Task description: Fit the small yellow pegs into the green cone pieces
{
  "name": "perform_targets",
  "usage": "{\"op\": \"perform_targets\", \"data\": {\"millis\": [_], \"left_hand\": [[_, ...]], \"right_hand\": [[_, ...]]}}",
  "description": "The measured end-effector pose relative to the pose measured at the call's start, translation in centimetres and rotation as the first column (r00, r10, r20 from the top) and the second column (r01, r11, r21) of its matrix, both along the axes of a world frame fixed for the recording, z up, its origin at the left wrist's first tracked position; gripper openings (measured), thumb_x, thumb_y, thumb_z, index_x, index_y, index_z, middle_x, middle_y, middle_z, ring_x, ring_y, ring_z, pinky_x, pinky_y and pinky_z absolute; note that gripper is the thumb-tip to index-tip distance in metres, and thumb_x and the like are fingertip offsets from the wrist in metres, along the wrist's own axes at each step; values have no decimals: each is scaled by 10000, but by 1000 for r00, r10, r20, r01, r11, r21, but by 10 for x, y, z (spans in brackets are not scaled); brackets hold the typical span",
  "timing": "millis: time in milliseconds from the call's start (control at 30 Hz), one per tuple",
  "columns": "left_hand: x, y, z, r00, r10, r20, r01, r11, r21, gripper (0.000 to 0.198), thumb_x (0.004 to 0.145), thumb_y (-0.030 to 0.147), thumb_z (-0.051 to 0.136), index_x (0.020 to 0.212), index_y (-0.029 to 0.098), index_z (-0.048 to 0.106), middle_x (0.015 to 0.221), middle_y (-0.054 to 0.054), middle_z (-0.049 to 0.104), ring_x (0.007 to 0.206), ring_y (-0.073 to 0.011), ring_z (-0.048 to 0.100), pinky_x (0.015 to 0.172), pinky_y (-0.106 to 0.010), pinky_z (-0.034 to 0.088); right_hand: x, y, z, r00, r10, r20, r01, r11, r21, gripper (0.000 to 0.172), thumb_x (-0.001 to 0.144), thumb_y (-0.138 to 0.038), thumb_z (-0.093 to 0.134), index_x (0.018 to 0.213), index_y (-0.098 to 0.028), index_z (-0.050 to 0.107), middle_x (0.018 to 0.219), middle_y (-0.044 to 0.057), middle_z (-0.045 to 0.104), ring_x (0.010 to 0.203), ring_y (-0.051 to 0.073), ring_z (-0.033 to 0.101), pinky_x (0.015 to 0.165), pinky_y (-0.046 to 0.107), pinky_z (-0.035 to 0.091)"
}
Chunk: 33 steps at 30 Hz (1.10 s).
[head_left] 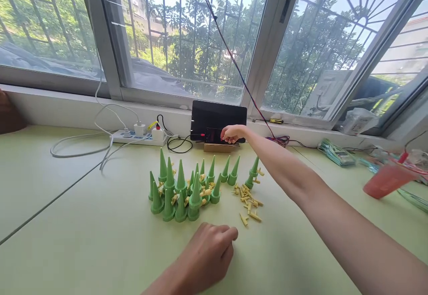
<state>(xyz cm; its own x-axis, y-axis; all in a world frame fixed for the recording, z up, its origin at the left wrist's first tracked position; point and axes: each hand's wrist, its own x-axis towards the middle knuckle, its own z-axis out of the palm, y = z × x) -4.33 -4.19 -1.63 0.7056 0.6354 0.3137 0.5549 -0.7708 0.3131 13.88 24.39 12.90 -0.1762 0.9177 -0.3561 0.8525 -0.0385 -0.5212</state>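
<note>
My right hand (232, 133) is stretched far forward, its curled fingers touching a small phone (212, 135) propped on a wooden stand (217, 148) below a dark tablet screen (218, 116). My left hand (207, 255) rests on the green table (83, 223) near the front, fingers curled loosely with nothing visible in them. Just beyond the left hand stands a cluster of green cone-shaped spikes (180, 188). Small yellow plastic pieces (249, 201) lie scattered to the right of the cones.
A white power strip (137, 137) with plugs and white cables (76, 150) lies at the back left under the window. At the right are a red-orange cup (384, 181), packets (336, 152) and red wires (277, 140).
</note>
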Motion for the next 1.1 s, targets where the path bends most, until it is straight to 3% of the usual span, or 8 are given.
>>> {"op": "perform_targets", "data": {"millis": [300, 500, 633, 700, 767, 867, 1000, 1100], "left_hand": [[-1, 0, 2, 1000, -3, 14, 3, 1000, -8, 179, 785, 50, 408, 692, 203, 405, 596, 22, 503, 497, -124, 409, 523, -312, 200], [-1, 1, 4, 1000, -8, 27, 8, 1000, -9, 187, 797, 48, 398, 700, 203, 441, 597, 15, 515, 500, -125, 420, 525, -307, 208], [-1, 2, 3, 999, -9, 33, 9, 1000, -11, 187, 794, 51, 399, 712, 204, 470, 604, 12, 532, 506, -128, 433, 531, -301, 222], [-1, 3, 3, 999, -20, 43, 21, 1000, -11, 188, 792, 53, 403, 717, 204, 487, 610, 10, 539, 510, -128, 441, 533, -296, 232], [-2, 5, 5, 998, -31, 55, 32, 999, -6, 191, 792, 53, 406, 720, 202, 502, 612, 10, 542, 510, -125, 443, 531, -292, 239], [-2, 6, 8, 996, -39, 79, 38, 999, 14, 206, 796, 49, 404, 729, 199, 528, 614, 11, 545, 512, -122, 446, 521, -286, 241], [-2, 8, 11, 990, -20, 142, 16, 999, 30, 249, 789, 32, 397, 765, 197, 581, 614, 13, 558, 503, -113, 446, 500, -275, 244], [-4, 10, 10, 987, 1, 159, -8, 999, 41, 254, 791, 34, 399, 780, 192, 596, 647, 2, 589, 539, -116, 483, 519, -257, 289]], "right_hand": [[8, -10, 9, 998, 29, 61, -32, 999, 41, 121, 865, -191, 670, 790, -131, 596, 570, -29, 547, 485, 68, 539, 580, 204, 502], [-5, -32, 29, 985, 7, 170, -48, 970, 240, 44, 810, -125, 672, 786, -118, 635, 672, 29, 609, 559, 103, 566, 631, 250, 502], [-12, -69, 44, 979, -78, 190, -27, 869, 494, 93, 825, -170, 621, 906, -133, 645, 865, 81, 649, 738, 148, 600, 743, 274, 474], [-14, -98, 45, 982, -107, 156, -34, 711, 702, 110, 846, -239, 588, 847, -155, 659, 870, 74, 658, 782, 162, 596, 757, 270, 453], [-13, -130, 40, 991, -82, 109, -32, 640, 767, 177, 864, -301, 557, 795, -174, 658, 803, 52, 658, 739, 156, 585, 719, 264, 433], [-7, -175, 20, 1000, -31, 3, 17, 629, 777, 235, 883, -324, 516, 750, -179, 645, 682, 26, 637, 658, 142, 565, 619, 245, 392], [7, -209, -25, 988, -71, -136, 147, 703, 696, 240, 877, -311, 512, 722, -181, 640, 642, 18, 640, 606, 138, 573, 574, 236, 387], [13, -218, -57, 989, -51, -138, 125, 791, 599, 193, 871, -257, 517, 774, -199, 673, 685, 25, 678, 628, 152, 612, 576, 235, 409]]}}
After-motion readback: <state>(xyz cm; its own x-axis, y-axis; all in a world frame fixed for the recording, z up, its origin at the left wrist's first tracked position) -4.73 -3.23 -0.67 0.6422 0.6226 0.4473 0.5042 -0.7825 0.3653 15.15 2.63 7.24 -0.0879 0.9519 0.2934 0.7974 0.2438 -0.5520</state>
